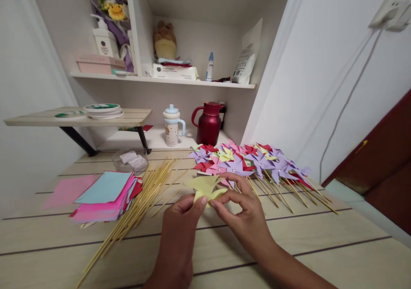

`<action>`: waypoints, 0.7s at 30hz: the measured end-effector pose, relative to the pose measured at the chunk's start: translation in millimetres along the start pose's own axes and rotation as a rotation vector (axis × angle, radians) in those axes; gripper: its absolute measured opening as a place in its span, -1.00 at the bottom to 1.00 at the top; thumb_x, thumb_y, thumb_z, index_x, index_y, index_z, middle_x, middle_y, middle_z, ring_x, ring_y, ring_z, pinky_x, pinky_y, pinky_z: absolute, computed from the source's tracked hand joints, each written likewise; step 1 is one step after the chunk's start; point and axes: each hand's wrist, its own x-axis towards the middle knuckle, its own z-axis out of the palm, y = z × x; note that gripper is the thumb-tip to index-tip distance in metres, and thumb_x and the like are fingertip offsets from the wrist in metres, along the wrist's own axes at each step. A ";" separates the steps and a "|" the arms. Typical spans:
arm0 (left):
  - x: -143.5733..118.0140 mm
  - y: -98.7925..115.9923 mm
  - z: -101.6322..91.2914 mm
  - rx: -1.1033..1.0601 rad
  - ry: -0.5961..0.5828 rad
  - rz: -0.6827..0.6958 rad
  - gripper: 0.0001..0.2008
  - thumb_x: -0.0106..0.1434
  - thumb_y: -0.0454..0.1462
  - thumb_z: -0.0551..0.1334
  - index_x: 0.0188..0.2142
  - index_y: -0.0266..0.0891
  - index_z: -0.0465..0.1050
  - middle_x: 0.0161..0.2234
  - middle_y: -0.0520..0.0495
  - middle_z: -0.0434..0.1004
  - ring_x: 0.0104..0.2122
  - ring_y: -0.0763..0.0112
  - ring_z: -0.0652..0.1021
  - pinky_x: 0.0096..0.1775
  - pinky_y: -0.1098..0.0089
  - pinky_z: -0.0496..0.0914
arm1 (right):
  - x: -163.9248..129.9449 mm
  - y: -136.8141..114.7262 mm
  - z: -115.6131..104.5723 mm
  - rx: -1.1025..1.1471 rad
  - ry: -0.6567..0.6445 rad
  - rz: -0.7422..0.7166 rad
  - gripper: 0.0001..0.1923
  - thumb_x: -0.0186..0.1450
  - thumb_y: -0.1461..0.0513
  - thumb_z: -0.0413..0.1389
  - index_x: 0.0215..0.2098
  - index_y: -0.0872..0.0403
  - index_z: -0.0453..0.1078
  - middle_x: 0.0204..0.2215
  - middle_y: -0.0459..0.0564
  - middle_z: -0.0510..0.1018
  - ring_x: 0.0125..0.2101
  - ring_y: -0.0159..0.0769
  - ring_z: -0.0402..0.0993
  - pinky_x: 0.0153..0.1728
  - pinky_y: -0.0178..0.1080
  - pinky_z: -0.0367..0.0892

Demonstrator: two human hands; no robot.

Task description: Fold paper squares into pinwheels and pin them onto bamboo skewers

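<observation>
Both my hands hold a pale yellow paper pinwheel head [205, 187] just above the wooden table [321, 246]. My left hand [180, 224] pinches its lower edge with thumb and fingertips. My right hand [245, 212] grips its right side, fingers curled over the folds. Just beyond lies a pile of finished paper pinwheels [250, 160] in purple, red, pink and yellow, their wooden sticks pointing toward the right. To the left of my hands lies a loose bundle of thin bamboo sticks [141, 203].
A stack of coloured paper squares [105, 192] lies at the left, a clear round container [130, 160] behind it. A red jug [208, 124] and a lidded cup [172, 128] stand at the back under a shelf [160, 80]. A raised wooden stand [77, 117] holds tape rolls.
</observation>
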 end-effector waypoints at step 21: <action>1.7 2.1 2.0 0.033 0.088 -0.014 -0.82 0.10 -0.17 0.28 -0.54 -0.20 0.39 -0.51 0.10 0.36 -0.37 0.38 0.43 -0.25 0.42 0.30 | -1.0 3.2 0.9 0.049 -0.083 0.087 -0.87 0.16 0.23 0.28 -0.54 0.00 0.48 -0.02 0.04 0.46 0.02 0.00 0.36 0.02 0.05 0.24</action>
